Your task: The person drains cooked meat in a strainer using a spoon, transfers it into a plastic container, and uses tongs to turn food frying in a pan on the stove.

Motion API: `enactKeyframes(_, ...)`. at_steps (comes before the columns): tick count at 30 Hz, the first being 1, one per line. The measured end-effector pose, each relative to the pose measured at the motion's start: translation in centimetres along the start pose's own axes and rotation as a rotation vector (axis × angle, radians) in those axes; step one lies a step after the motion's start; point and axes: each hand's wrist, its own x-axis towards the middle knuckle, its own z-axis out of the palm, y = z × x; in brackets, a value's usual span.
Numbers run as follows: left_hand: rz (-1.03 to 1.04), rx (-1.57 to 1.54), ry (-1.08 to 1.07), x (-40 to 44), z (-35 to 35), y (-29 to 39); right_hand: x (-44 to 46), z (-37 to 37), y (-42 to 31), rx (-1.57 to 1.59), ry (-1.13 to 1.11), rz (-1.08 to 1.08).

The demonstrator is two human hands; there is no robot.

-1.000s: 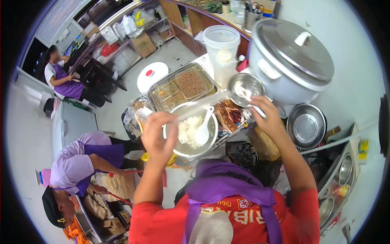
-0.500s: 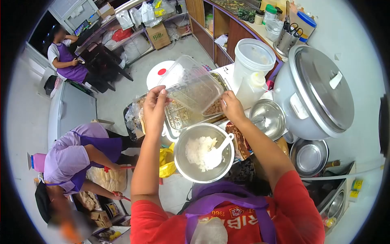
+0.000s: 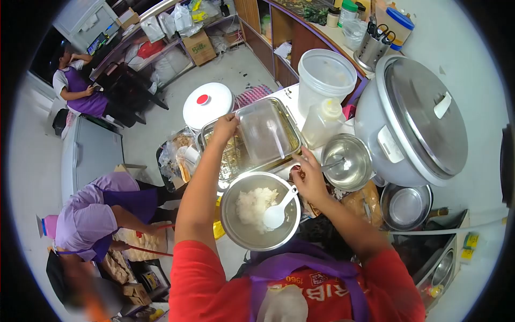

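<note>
My left hand (image 3: 225, 127) is closed at the left edge of a clear plastic lid (image 3: 256, 131), which lies over the metal tray with the wire rack (image 3: 230, 161). A pale spoon (image 3: 276, 138) shows at the lid's right part; whether it is on or under it I cannot tell. My right hand (image 3: 311, 176) is off the lid, below its lower right corner, fingers apart and holding nothing. Closer to me is a steel bowl (image 3: 228, 228) of white rice (image 3: 256, 206) with a white scoop (image 3: 274, 216) in it. A smaller steel bowl (image 3: 357, 166) stands right of my right hand.
A large lidded cooker (image 3: 375, 131), a plastic bucket (image 3: 325, 80) and a squeeze bottle (image 3: 323, 121) stand at the right. A round white lid (image 3: 208, 107) is behind the tray. One person (image 3: 88, 214) bends at the left; another (image 3: 80, 88) sits farther back.
The clear lid has come down from a tilted, raised position onto the tray area. My right hand has let go of it and moved nearer to me; my left hand has stayed at its edge.
</note>
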Motion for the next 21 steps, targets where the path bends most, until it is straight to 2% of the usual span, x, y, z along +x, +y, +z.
enactKeyframes(2, -0.018, 0.095, -0.002, 0.7, 0.7, -0.8, -1.9, -1.5, -0.8, -0.004, -0.036, -0.069)
enactKeyframes(3, -0.003, 0.275, 0.002, 1.7, 0.8, -1.8, -2.6, -2.3, -1.5, 0.038, -0.063, -0.062)
enactKeyframes(6, -0.008, 0.416, 0.122, 1.0, 2.3, -0.3, -4.2, -4.7, -2.9, 0.101, -0.105, -0.034)
enactKeyframes(10, -0.038, 0.372, 0.09, 1.4, 3.1, -0.2, -5.5, -6.3, -3.3, 0.028, -0.042, -0.02)
enactKeyframes(17, 0.129, 0.649, 0.265, 1.6, 3.7, -0.6, -8.4, -7.6, -2.9, 0.025, -0.034, 0.052)
enactKeyframes(21, 0.079, 0.798, 0.211, -1.4, 4.0, 2.1, -10.8, -8.4, -2.7, 0.012, 0.008, 0.083)
